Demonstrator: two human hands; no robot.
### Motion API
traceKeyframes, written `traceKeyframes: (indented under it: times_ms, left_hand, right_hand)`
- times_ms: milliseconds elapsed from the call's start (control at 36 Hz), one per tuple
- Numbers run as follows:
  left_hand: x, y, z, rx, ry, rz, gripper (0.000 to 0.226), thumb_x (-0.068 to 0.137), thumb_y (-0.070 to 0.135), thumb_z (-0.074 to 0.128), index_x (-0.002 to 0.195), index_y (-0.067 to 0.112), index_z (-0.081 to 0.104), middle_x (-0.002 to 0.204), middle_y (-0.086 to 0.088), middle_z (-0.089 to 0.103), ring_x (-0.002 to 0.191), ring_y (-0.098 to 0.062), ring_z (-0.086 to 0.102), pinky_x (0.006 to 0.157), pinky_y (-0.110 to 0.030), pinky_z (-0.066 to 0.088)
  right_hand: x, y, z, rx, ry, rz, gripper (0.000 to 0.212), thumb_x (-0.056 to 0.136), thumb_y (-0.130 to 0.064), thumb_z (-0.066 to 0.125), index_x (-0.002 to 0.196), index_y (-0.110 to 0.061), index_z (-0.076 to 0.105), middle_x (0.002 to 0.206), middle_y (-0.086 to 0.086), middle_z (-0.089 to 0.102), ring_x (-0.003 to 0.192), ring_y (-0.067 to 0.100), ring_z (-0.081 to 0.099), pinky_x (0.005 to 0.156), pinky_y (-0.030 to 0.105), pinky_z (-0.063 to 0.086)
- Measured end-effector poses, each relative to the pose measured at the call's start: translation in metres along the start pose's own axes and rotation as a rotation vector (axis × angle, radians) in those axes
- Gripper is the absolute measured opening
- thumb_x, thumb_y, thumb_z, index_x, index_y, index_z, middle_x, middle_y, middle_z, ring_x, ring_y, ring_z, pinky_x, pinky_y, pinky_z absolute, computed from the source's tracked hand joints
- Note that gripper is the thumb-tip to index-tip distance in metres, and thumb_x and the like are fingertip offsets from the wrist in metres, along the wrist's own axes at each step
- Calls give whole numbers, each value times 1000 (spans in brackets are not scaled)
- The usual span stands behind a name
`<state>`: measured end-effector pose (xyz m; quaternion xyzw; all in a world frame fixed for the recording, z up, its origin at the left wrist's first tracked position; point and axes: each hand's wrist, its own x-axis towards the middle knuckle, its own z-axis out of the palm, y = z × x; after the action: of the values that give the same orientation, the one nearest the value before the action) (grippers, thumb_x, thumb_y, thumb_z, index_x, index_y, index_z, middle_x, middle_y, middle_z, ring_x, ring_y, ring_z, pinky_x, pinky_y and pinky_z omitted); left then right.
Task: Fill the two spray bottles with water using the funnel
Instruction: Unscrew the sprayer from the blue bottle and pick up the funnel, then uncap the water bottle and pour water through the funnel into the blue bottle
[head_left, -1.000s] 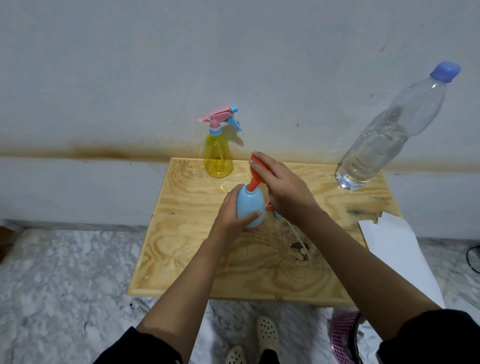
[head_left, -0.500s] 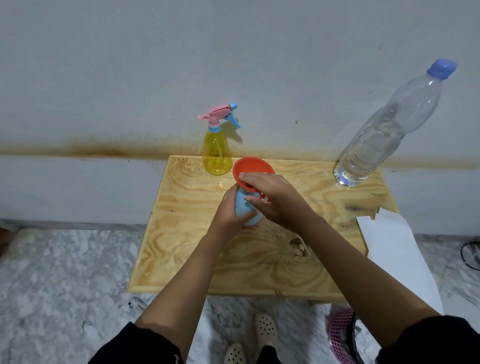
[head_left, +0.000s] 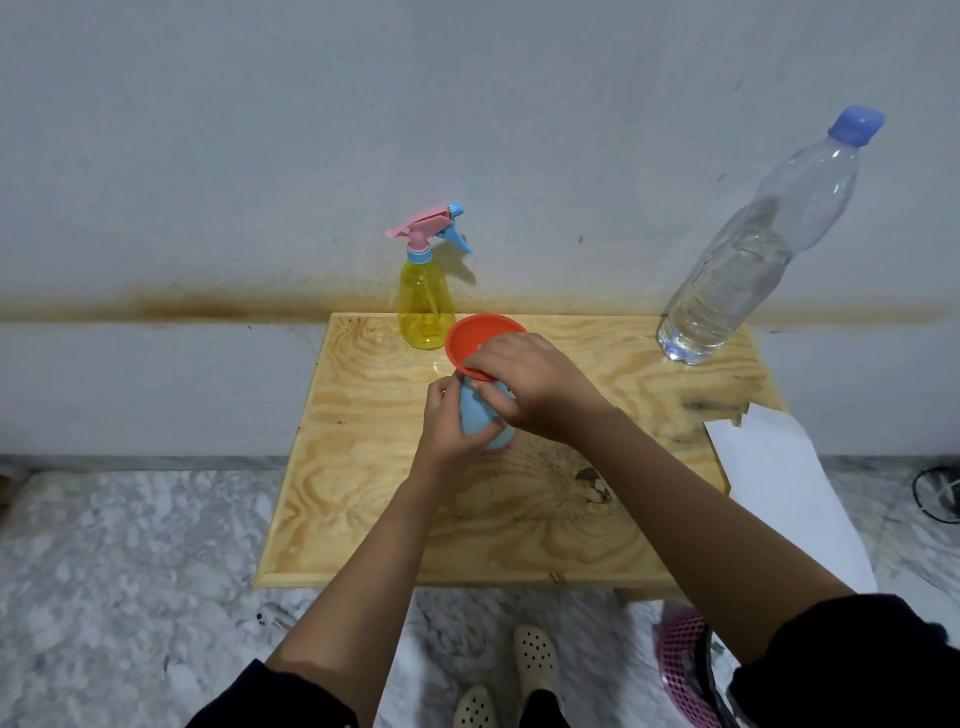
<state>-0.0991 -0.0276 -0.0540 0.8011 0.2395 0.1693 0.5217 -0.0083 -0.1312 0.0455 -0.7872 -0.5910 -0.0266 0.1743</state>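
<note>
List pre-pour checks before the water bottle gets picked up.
1. Funnel seated in blue bottle: cannot tell; it sits over the mouth, but the right hand hides the spout.
2. Blue bottle steadied: ok; left hand grips its body.
3. Blue bottle upright on table: ok.
4. Water bottle opened: not ok; cap is on.
5. Right hand free to pour: not ok; it holds the funnel rim.
6. Yellow bottle opened: not ok; sprayer is on.
</note>
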Motion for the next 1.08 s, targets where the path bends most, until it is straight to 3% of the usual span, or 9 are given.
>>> traceKeyframes:
  times_ms: [111, 222, 306, 361, 500, 667, 778, 944, 1083]
  left_hand:
    - [-2, -2, 0, 7, 6, -5, 72, 73, 34, 78, 133, 15, 42, 124, -3, 41, 108, -9, 46, 79, -13, 46]
    - [-5, -2, -2, -4, -1, -45, 73, 72, 39, 75, 133, 17, 42, 125, 1, 41, 112, -7, 45, 82, -43, 56]
    - [-8, 2, -3, 22, 10, -47, 69, 80, 35, 72, 138, 16, 39, 130, 1, 40, 112, -6, 44, 81, -15, 50]
    - [-10, 6, -6, 43, 6, -47, 68, 83, 34, 69, 140, 16, 37, 134, 1, 40, 115, -6, 43, 77, -7, 41]
    - [-18, 20, -17, 65, -27, -58, 66, 85, 27, 68, 141, 14, 37, 136, -3, 41, 124, -13, 41, 96, -24, 36]
    - [-41, 41, -21, 213, -9, -66, 62, 85, 26, 69, 137, 8, 41, 136, -7, 44, 126, -20, 42, 96, -24, 33]
    - [-66, 56, -14, 282, -41, -107, 60, 87, 30, 66, 137, 7, 42, 138, -10, 44, 128, -22, 42, 100, -30, 34]
    - [-93, 83, 23, 329, -118, -88, 59, 89, 29, 64, 137, 3, 42, 138, -11, 45, 120, -17, 46, 90, -20, 32]
    - [-83, 117, 65, 358, -189, 17, 59, 89, 35, 63, 139, 14, 41, 143, -6, 41, 130, -20, 40, 102, -31, 35]
  right_hand:
    - [3, -3, -5, 17, -29, 10, 31, 85, -25, 51, 109, -10, 65, 106, 6, 67, 102, 24, 59, 92, 36, 41]
    - [1, -5, -4, 41, -36, 18, 32, 87, -26, 52, 113, -10, 63, 109, 5, 66, 105, 24, 57, 92, 35, 39]
    - [-1, -7, -4, 60, -41, 14, 34, 87, -29, 51, 113, -10, 62, 107, 5, 65, 103, 24, 56, 89, 33, 39]
    - [-3, -9, -6, 71, -39, 7, 35, 88, -30, 52, 116, -11, 60, 109, 4, 63, 105, 23, 55, 89, 31, 37]
    - [-13, -10, -19, 114, 15, 12, 38, 90, -33, 56, 123, -15, 55, 116, 0, 61, 111, 18, 52, 90, 24, 33]
    - [-50, -7, -46, 172, 96, 105, 37, 90, -23, 57, 125, -13, 54, 124, 4, 59, 118, 21, 50, 97, 32, 38]
    - [-92, 4, -58, 175, 49, 266, 38, 91, -20, 54, 128, -15, 52, 129, 2, 54, 123, 19, 44, 96, 31, 36]
    - [-163, 35, -57, 148, -53, 538, 45, 89, -22, 54, 133, -15, 47, 132, 3, 50, 125, 22, 44, 98, 35, 39]
    - [-207, 67, -63, 118, -91, 729, 51, 90, -28, 53, 137, -15, 40, 138, 6, 45, 126, 24, 43, 97, 34, 40]
